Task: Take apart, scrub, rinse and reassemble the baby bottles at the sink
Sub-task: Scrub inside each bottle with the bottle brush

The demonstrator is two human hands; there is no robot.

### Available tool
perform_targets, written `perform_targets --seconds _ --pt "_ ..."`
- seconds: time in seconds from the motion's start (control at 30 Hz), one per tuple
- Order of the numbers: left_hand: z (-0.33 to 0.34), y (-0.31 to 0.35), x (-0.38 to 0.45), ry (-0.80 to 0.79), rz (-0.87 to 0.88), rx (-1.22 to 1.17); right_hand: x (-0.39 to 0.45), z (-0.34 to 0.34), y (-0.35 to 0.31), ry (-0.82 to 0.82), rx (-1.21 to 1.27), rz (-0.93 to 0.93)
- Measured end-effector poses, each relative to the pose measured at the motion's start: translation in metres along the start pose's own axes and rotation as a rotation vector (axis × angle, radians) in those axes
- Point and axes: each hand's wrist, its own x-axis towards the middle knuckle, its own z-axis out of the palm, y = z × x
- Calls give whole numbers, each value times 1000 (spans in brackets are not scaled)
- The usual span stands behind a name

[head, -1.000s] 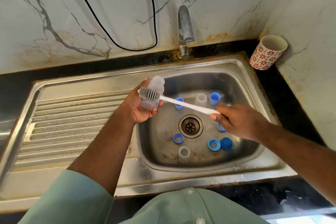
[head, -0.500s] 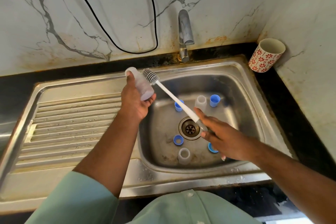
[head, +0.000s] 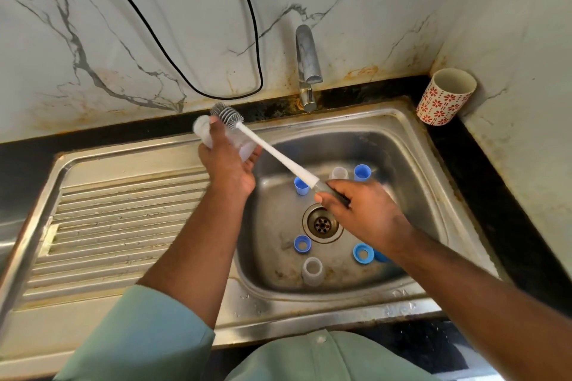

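Clear bottle point(head: 204, 130) gripped in left hand point(head: 227, 164), brush point(head: 275, 155) in right hand point(head: 362, 210)

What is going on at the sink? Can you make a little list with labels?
left hand: holds clear bottle
right hand: grips brush handle
brush head: beside the bottle, outside it
sink: blue rings and clear parts lie around drain
tap: no water running
cup: on counter corner

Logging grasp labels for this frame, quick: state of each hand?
Left hand: closed round the clear bottle.
Right hand: closed round the bottle brush handle.
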Motion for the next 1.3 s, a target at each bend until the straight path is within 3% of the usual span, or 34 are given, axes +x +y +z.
perform_targets --seconds 0.33,0.43,0.6,0.73,0.87,1.03,1.2,1.3 --pt "-6 9 4 84 48 -46 5 -16 -1 -231 -287 45" --pt "-5 -2 -2 14 28 68 14 -17 -2 -203 -245 54" --pt "-2 18 5 94 108 -76 -3 -5 8 -232 -255 -8" --pt "2 2 -6 -2 91 57 10 -3 5 -184 -207 -9" --pt "1 21 2 81 149 -120 -1 -2 12 -213 -196 -31" --pt "8 -7 -15 -71 122 95 13 -3 3 -164 -148 -11" --pt "-2 16 -1 36 136 -46 -14 -4 23 -249 -193 -19" --pt "-6 7 -8 -107 97 39 -8 -5 24 -203 -180 -10"
